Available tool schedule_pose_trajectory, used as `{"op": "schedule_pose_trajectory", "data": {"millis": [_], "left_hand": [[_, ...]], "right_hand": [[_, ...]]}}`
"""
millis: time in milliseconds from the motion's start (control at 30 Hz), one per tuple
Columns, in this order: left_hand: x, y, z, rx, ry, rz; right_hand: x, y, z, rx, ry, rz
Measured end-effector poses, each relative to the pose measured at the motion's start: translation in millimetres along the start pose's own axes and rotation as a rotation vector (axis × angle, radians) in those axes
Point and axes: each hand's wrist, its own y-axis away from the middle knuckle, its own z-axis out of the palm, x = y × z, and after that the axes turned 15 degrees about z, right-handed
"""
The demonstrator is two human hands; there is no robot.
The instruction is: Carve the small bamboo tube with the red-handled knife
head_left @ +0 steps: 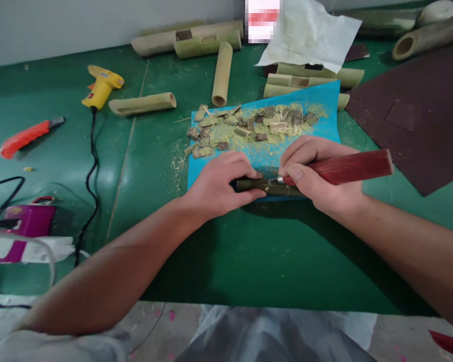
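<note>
The right hand (319,171) is wrapped round the red wooden handle of a carving tool (347,167), its butt pointing to about three o'clock. The left hand (224,182) grips the near-nine-o'clock end of a dark bamboo piece (249,185), thumb along the near side and fingers along the far side. The tool's metal tip is at the piece between the two hands; whether it bites in is too small to tell.

Taking the bamboo piece as the clock's centre, it lies along the near edge of a blue sheet (204,171). Chips and shavings (262,121) cover the sheet's far half at twelve. From the sheet toward six, a broad band of green desk (249,261) runs to the near edge, giving the forearms room.

Farther out, a short tube (222,73) stands off the sheet's far edge at eleven, while a pale tube (142,104) and a yellow glue gun (104,86) lie at ten, with green surface between them and the left forearm. A red-handled cutter (32,137) sits between nine and ten. Just below nine, a magenta box (33,221) crowds the left side. At two, a brown sheet (423,125) narrows the room beyond the tool's butt. White paper (309,35) lies past twelve.
</note>
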Motion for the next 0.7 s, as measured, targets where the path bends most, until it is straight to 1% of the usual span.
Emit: {"op": "schedule_pose_trajectory", "data": {"millis": [100, 200, 300, 400, 433, 500, 567, 700], "left_hand": [[-1, 1, 0.2, 0.003, 0.007, 0.006], [-1, 1, 1.1, 0.008, 0.008, 0.015], [-1, 0, 2.7, 0.008, 0.0, 0.018], [-1, 0, 4.0, 0.01, -0.003, 0.014], [-1, 0, 4.1, 0.011, -0.001, 0.016], [-2, 0, 3.8, 0.015, 0.005, 0.025], [-3, 1, 3.1, 0.013, 0.008, 0.033], [-3, 1, 2.1, 0.013, 0.006, 0.032]], "right_hand": [[-2, 1, 0, 0.034, -0.004, -0.015], [2, 4, 0, 0.135, -0.041, -0.034], [9, 5, 0, 0.226, -0.119, -0.009], [13, 5, 0, 0.277, -0.179, -0.048], [13, 4, 0, 0.265, -0.18, -0.062], [11, 4, 1, 0.196, -0.152, -0.065], [9, 4, 0, 0.117, -0.096, -0.026], [5, 3, 0, 0.067, -0.034, 0.032]]}}
